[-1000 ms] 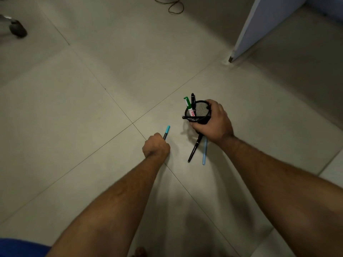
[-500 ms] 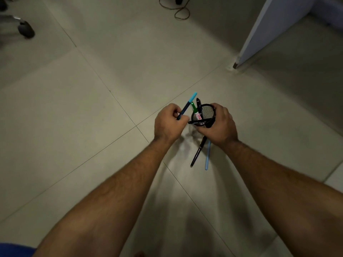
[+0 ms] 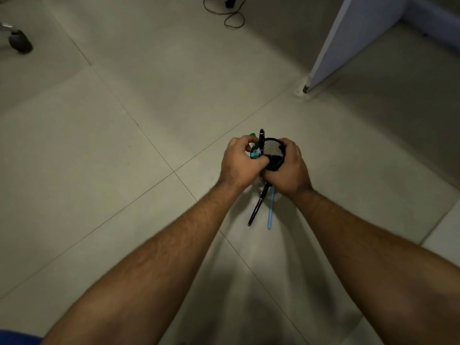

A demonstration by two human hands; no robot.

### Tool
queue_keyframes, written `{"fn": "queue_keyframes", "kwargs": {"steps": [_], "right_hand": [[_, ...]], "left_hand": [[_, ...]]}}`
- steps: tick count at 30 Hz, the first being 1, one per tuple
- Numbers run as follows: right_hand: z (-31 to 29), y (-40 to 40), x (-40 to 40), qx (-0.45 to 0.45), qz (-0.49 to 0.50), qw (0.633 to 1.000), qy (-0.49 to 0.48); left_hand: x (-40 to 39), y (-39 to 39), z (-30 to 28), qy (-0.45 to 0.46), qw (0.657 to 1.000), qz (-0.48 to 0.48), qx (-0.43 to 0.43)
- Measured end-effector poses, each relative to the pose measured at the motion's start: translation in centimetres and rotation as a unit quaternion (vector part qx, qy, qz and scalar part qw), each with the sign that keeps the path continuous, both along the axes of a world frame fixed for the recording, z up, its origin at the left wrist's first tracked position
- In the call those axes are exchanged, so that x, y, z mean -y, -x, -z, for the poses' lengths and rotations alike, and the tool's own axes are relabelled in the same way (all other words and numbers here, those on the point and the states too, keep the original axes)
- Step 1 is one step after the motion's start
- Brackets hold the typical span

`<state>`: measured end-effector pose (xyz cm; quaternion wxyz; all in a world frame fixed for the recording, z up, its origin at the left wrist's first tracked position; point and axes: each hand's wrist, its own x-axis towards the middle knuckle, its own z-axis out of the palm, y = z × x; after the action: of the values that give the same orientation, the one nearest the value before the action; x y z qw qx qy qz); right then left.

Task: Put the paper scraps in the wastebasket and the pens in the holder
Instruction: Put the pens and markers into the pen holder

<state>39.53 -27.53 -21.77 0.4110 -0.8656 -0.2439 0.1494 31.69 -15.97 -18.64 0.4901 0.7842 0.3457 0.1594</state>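
Observation:
A black mesh pen holder (image 3: 272, 148) stands on the tiled floor, and my right hand (image 3: 290, 170) is wrapped around its right side. A green marker (image 3: 253, 134) and a black pen (image 3: 261, 138) stick out of it. My left hand (image 3: 240, 163) is at the holder's left rim, fingers closed on a teal pen (image 3: 255, 155) whose end shows at the rim. On the floor just below my hands lie a black pen (image 3: 257, 207) and a light blue pen (image 3: 270, 211), side by side.
A white panel (image 3: 353, 38) on a small foot stands at the upper right. A brown cable (image 3: 229, 16) loops on the floor at the top. A chair caster (image 3: 20, 42) sits at the far left.
My left hand picked the teal pen off the floor, carried it right to the holder and lowered it in at the rim. My right hand stayed on the holder.

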Motion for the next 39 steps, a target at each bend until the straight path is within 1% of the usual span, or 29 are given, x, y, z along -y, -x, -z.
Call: {"fn": "queue_keyframes", "kwargs": {"steps": [2, 4, 5, 7, 8, 9, 10, 11, 12, 14, 17, 18, 20, 23, 24, 26, 27, 29, 31, 33, 36, 39], "right_hand": [[-0.1, -0.2, 0.0, 0.000, 0.005, 1.000, -0.010], [0.0, -0.2, 0.0, -0.003, 0.014, 1.000, -0.010], [0.0, -0.2, 0.1, -0.006, 0.020, 1.000, -0.008], [0.0, -0.2, 0.2, -0.011, 0.032, 0.999, -0.011], [0.0, -0.3, 0.4, -0.014, 0.040, 0.999, -0.012], [0.1, -0.4, 0.5, -0.014, 0.047, 0.999, -0.010], [0.1, -0.5, 0.8, -0.012, 0.053, 0.998, -0.005], [0.2, -0.5, 1.0, -0.007, 0.057, 0.998, 0.000], [0.2, -0.4, 1.1, 0.000, 0.060, 0.998, 0.006], [0.4, -0.1, 1.3, 0.012, 0.062, 0.998, 0.018], [0.5, 0.2, 1.9, 0.021, 0.065, 0.997, 0.021], [0.6, 0.2, 2.2, 0.024, 0.067, 0.997, 0.024], [0.5, 0.1, 2.5, 0.028, 0.071, 0.997, 0.026], [0.5, -0.1, 2.8, 0.026, 0.074, 0.997, 0.022], [0.5, -0.1, 2.8, 0.028, 0.074, 0.997, 0.022], [0.8, -0.1, 2.8, 0.027, 0.078, 0.996, 0.025], [0.9, 0.0, 2.7, 0.023, 0.084, 0.996, 0.023], [0.9, -0.1, 2.3, 0.014, 0.098, 0.995, 0.013], [0.7, -0.3, 1.9, 0.010, 0.112, 0.994, 0.010], [0.7, -0.6, 1.5, 0.012, 0.119, 0.993, 0.015], [0.9, -0.6, 1.1, 0.021, 0.121, 0.992, 0.025], [1.0, -0.2, 0.5, 0.025, 0.115, 0.992, 0.033]], "left_hand": [[-0.4, 0.3, 0.3, -0.002, 1.000, 0.010, 0.008], [-0.6, 0.3, 0.4, 0.017, 0.999, -0.018, 0.026], [-0.5, 0.3, 0.3, 0.045, 0.997, -0.050, 0.045], [-0.1, 0.7, 0.2, 0.118, 0.979, -0.141, 0.082], [0.2, 1.0, 0.5, 0.132, 0.972, -0.180, 0.074], [0.6, 1.5, 1.2, 0.122, 0.973, -0.191, 0.036], [1.0, 1.9, 2.2, 0.100, 0.981, -0.168, -0.021], [1.5, 2.4, 3.3, 0.085, 0.986, -0.117, -0.086], [1.8, 2.7, 4.3, 0.075, 0.984, -0.059, -0.149], [2.4, 3.0, 5.7, 0.044, 0.966, 0.044, -0.252], [3.1, 3.1, 6.8, -0.060, 0.930, 0.162, -0.324], [3.4, 3.0, 7.1, -0.083, 0.920, 0.179, -0.338], [4.1, 3.0, 7.6, -0.109, 0.911, 0.182, -0.354], [4.3, 2.5, 7.2, -0.118, 0.907, 0.145, -0.376], [4.0, 2.4, 7.1, -0.108, 0.912, 0.125, -0.376], [2.9, 2.3, 6.5, -0.055, 0.932, 0.063, -0.352], [2.2, 2.2, 6.2, -0.017, 0.945, 0.025, -0.325], [0.6, 2.0, 5.4, 0.056, 0.968, -0.051, -0.241], [-0.6, 1.5, 4.1, 0.108, 0.978, -0.103, -0.148], [-1.3, 0.9, 2.8, 0.136, 0.981, -0.119, -0.076], [-1.6, 0.2, 1.1, 0.179, 0.974, -0.140, 0.018], [-1.3, -0.4, -0.6, 0.200, 0.967, -0.135, 0.082]]}}
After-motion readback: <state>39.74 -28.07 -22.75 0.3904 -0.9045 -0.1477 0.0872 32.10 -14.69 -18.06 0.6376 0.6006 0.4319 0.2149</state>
